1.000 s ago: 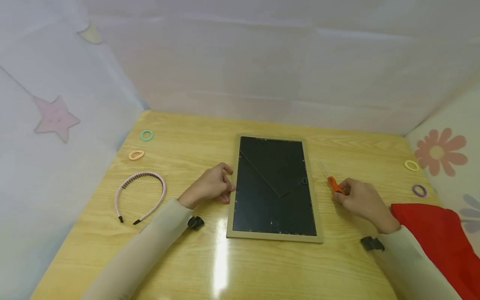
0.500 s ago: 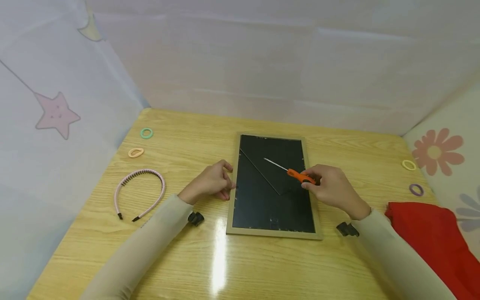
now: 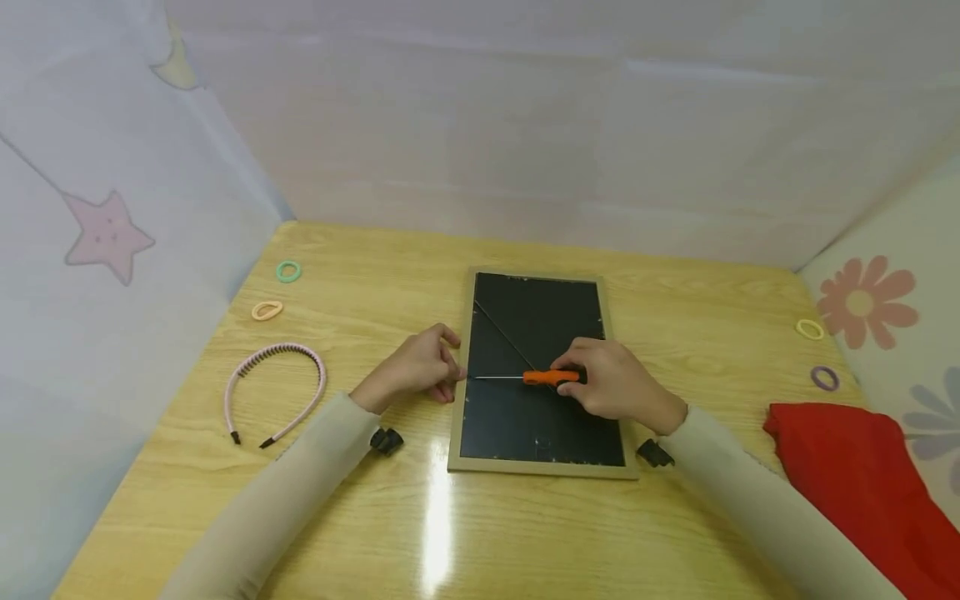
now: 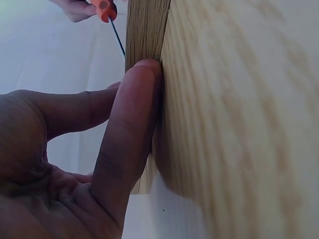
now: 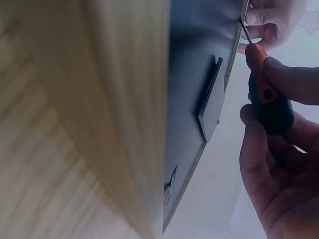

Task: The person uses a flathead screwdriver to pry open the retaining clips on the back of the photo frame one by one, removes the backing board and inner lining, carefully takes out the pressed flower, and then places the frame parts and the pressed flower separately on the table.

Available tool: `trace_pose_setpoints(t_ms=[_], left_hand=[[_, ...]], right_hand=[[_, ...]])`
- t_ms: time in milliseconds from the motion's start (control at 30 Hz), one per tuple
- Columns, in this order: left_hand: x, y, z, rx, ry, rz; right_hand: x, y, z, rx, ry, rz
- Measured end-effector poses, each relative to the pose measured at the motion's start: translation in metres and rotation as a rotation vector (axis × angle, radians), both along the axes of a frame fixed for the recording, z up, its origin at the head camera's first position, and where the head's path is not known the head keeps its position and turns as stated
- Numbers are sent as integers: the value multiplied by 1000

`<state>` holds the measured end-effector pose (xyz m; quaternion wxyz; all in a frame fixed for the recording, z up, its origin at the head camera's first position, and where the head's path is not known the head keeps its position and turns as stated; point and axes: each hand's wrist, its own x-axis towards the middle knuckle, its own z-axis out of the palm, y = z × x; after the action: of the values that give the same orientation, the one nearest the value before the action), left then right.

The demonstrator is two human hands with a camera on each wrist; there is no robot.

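Observation:
A picture frame point(image 3: 543, 466) lies back side up on the table, its black backing board point(image 3: 510, 425) and stand flap point(image 3: 543, 321) showing. My left hand point(image 3: 414, 364) holds the frame's left edge, one fingertip pressed against the wooden side point(image 4: 148, 30) in the left wrist view. My right hand point(image 3: 611, 379) grips an orange and black screwdriver point(image 3: 543, 377) over the board. The blade points left, its tip right at the board's left margin, close to my left fingers. In the right wrist view the thumb and fingers surround the screwdriver handle point(image 5: 269, 94).
A pink headband point(image 3: 238, 377) lies to the left, below a green hair tie point(image 3: 288, 271) and an orange hair tie point(image 3: 267, 310). Yellow point(image 3: 799, 328) and purple hair ties point(image 3: 813, 378) lie at the right, near a red cloth point(image 3: 840, 450). Fabric walls point(image 3: 480, 150) stand around the table.
My right hand has carried the screwdriver from the frame's right side leftward over the backing board, until its tip reaches the left margin. The left hand has stayed at the frame's edge.

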<state>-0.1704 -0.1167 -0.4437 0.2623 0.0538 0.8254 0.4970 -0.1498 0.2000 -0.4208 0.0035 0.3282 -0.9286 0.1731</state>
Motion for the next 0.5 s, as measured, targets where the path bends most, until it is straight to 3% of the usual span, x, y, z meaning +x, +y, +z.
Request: trace_pose_setpoints(t_ms=[500], left_hand=[[1,-2,-1,5,5,9]], right_hand=[[-1,-4,-5,8,9,19]])
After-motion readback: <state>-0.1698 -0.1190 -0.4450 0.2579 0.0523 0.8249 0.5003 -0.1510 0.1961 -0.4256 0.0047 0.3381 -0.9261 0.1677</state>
